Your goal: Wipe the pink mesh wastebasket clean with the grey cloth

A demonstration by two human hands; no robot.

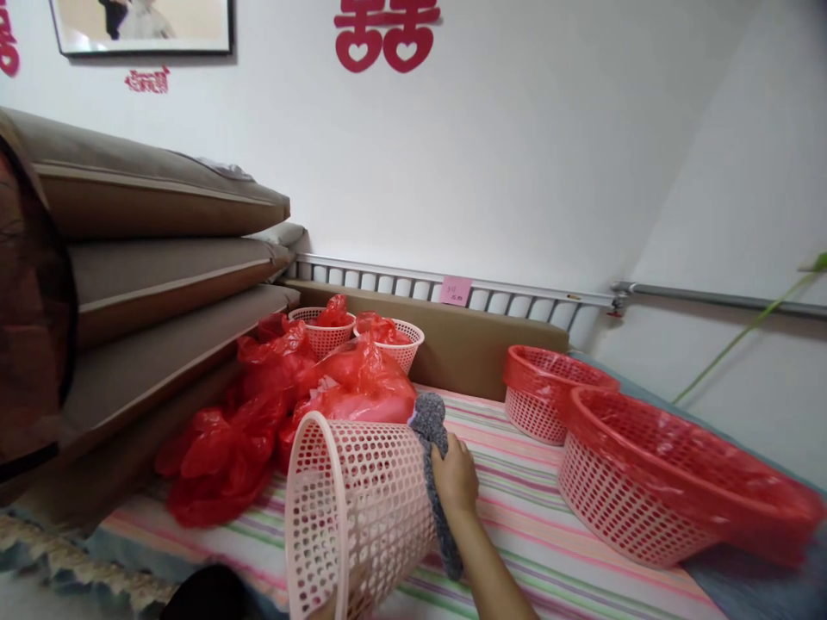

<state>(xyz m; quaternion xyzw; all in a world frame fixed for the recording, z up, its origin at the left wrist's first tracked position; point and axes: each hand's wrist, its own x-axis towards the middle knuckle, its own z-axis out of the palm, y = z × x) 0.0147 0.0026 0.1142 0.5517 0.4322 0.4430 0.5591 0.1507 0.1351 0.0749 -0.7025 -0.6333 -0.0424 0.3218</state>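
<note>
A pale pink perforated plastic basket [388,465] is tipped on its side in front of me, its round mouth facing left. My right hand [457,474] is closed on a grey cloth [430,422] and presses it against the basket's base end. Part of the cloth hangs down below my fingers. Low in the picture, at the basket's mouth, a bit of my left hand [326,610] shows, gripping the basket; most of its fingers are hidden. Behind the basket lie bunched red plastic bags [362,379], with pinkish contents showing through one.
Two baskets lined with red bags, a smaller one [536,413] and a larger one [633,499], stand right on the striped sheet [517,525]. Two more baskets [329,337] sit behind the bags. Stacked cushions [174,267] rise left; a radiator [388,280] runs along the wall.
</note>
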